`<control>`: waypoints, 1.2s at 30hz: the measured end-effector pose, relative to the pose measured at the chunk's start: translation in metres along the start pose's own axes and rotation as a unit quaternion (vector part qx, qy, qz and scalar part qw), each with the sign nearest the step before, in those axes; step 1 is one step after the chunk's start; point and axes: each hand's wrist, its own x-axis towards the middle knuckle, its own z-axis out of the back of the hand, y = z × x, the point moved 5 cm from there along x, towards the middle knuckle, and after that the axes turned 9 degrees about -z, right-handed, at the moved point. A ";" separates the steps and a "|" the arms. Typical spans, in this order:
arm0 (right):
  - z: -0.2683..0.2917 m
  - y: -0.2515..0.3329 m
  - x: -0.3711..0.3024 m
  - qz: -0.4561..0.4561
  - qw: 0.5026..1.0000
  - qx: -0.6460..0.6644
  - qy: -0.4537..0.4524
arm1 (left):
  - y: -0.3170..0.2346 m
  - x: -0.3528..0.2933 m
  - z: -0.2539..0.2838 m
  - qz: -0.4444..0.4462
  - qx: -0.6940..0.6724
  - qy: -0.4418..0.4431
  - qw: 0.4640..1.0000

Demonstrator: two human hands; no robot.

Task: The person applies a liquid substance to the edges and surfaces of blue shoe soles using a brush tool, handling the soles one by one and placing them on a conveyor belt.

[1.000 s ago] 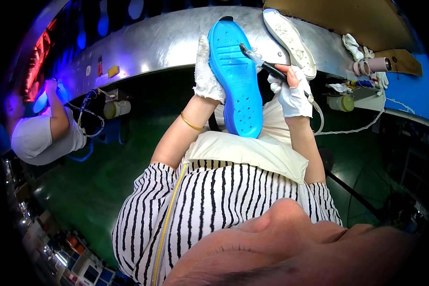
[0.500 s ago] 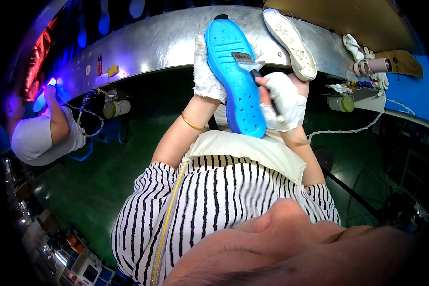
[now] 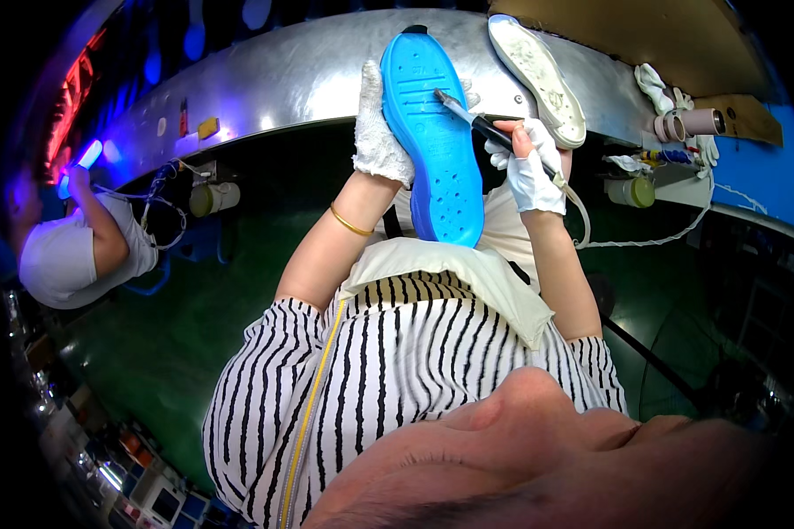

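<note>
My left hand (image 3: 381,132), in a white knitted glove, grips a bright blue shoe sole (image 3: 434,150) by its left edge. The sole stands lengthwise in front of me, its grooved and dimpled face toward me and a black patch at its far tip. In my right hand (image 3: 538,172), gloved in white with bare fingertips showing, is a brush (image 3: 487,130) with a black handle. Its bristles, seen edge-on, meet the grooved part of the sole. A pale tube (image 3: 584,212) runs from near the handle's back end toward the right.
A white shoe sole (image 3: 538,79) lies on the curved metal bench (image 3: 309,79). To the right are a pink cup (image 3: 701,122), a glove (image 3: 651,86) and a cardboard sheet (image 3: 635,40). Left are a yellow block (image 3: 208,128) and a co-worker (image 3: 88,247) holding something glowing.
The brush has turned from broadside to edge-on, with my right hand farther right and up. The blue sole has shifted slightly left. The co-worker's hand has moved.
</note>
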 end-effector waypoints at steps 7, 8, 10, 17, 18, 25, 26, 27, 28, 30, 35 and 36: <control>0.008 0.000 0.005 -0.003 0.998 0.056 0.009 | -0.005 0.000 0.008 -0.056 0.061 -0.096 0.992; 0.008 -0.001 0.005 -0.003 0.998 0.055 0.009 | -0.006 0.001 0.013 -0.058 0.064 -0.097 0.991; 0.010 -0.001 0.007 0.004 0.991 0.136 0.019 | -0.009 0.003 0.018 -0.063 0.076 -0.098 0.990; 0.012 -0.008 0.009 -0.112 0.915 0.383 0.058 | 0.001 0.000 0.005 -0.024 -0.008 -0.063 0.998; 0.008 -0.008 0.008 -0.138 0.887 0.430 0.095 | 0.000 -0.001 0.007 -0.029 0.010 -0.063 0.998; 0.001 -0.008 0.004 -0.160 0.854 0.479 0.122 | 0.001 0.001 0.005 -0.032 0.017 -0.051 0.998; 0.000 -0.008 0.003 -0.145 0.872 0.455 0.109 | 0.002 0.000 0.005 -0.031 0.015 -0.048 0.998; 0.001 -0.008 0.003 -0.129 0.889 0.429 0.096 | 0.001 0.000 0.005 -0.031 0.011 -0.046 0.998; 0.001 -0.012 0.003 -0.130 0.889 0.430 0.095 | 0.002 0.001 0.005 -0.030 0.009 -0.044 0.999; 0.008 -0.006 0.001 0.039 0.987 0.150 0.053 | 0.004 0.002 0.006 -0.028 0.002 -0.039 0.999; -0.008 0.031 -0.021 0.166 0.982 -0.091 0.027 | 0.004 0.004 0.015 -0.035 -0.013 -0.028 0.999; -0.009 0.028 -0.022 0.132 0.989 -0.060 0.023 | 0.005 0.006 0.015 -0.039 -0.013 -0.025 0.999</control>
